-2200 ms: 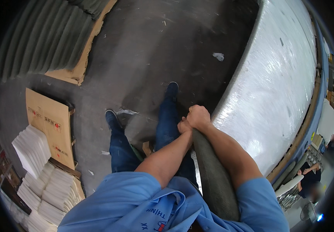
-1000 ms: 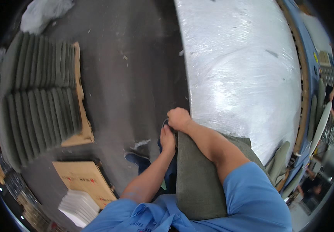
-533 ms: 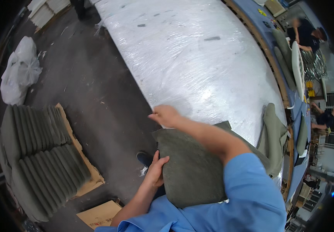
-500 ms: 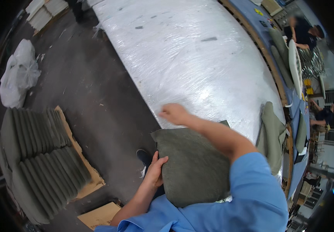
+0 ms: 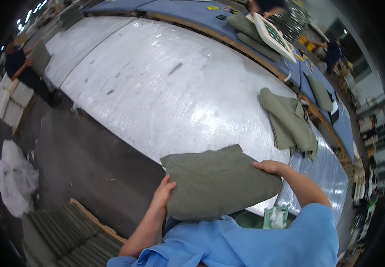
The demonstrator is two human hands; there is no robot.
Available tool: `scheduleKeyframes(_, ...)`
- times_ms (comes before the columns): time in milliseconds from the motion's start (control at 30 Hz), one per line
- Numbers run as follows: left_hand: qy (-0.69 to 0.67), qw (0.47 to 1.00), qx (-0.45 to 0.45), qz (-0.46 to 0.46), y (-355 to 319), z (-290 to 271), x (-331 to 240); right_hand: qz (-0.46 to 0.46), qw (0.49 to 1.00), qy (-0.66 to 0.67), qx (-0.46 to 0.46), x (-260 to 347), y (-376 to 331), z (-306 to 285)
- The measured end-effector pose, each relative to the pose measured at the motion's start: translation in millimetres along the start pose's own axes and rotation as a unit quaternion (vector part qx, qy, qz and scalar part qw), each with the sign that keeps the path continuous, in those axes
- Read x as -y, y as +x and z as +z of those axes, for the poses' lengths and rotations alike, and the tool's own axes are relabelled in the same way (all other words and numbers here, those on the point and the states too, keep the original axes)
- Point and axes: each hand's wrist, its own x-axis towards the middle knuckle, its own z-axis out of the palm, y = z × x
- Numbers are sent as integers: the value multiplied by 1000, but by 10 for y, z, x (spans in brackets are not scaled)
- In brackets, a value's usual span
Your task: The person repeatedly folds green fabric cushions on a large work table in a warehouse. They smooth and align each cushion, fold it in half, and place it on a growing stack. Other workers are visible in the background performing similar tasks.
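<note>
A grey-green fabric cushion point(image 5: 221, 182) is held in front of my body, over the near edge of the plastic-wrapped table point(image 5: 156, 98). Its far edge has loose, pointed fabric corners. My left hand point(image 5: 162, 193) grips the left side, thumb on top and the other fingers mostly hidden beneath. At the upper right edge, my right hand point(image 5: 270, 167) pinches the fabric. Crumpled olive cloth pieces point(image 5: 288, 122) lie on the table beyond my right hand. Near my right forearm is a green container with white contents point(image 5: 275, 217).
Several similar cushions point(image 5: 63, 231) stand in rows at the lower left, beside cardboard. A stuffed clear plastic bag point(image 5: 16, 178) sits on the floor. At the far left, a person point(image 5: 16, 66) holds a grey-green panel. Blue-topped tables point(image 5: 179, 11) run along the far side.
My right hand has come back from over the table's edge to the cushion's right side and grips it. The cushion is now spread between both hands. The view has swung rightward and up.
</note>
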Motion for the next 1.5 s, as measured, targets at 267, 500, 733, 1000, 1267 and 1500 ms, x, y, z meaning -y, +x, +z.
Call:
scheduleKeyframes(267, 346, 929, 72, -111, 136, -12, -583, -10, 995, -8, -95, -561, -326, 838)
scheduleKeyframes(500, 787, 616, -11, -3, 1414, 510, -313, -78, 972, -181, -127, -37, 847, 572)
scheduleKeyframes(733, 846, 510, 37, 153, 2225, 1005, 106, -74, 948, -271, -151, 686, 1732, 579)
scheduleKeyframes(1000, 801, 548, 26, 239, 2218, 918, 232, -138, 952, -170, -213, 398, 1808, 621)
scheduleKeyframes(1267, 750, 553, 89, 351, 2227, 925, 280, -187, 961, -29, -203, 147, 1768, 535)
scheduleKeyframes(1500, 761, 546, 43, 347, 2240, 932, 301, -148, 960, -161, -173, 535, 1734, 802)
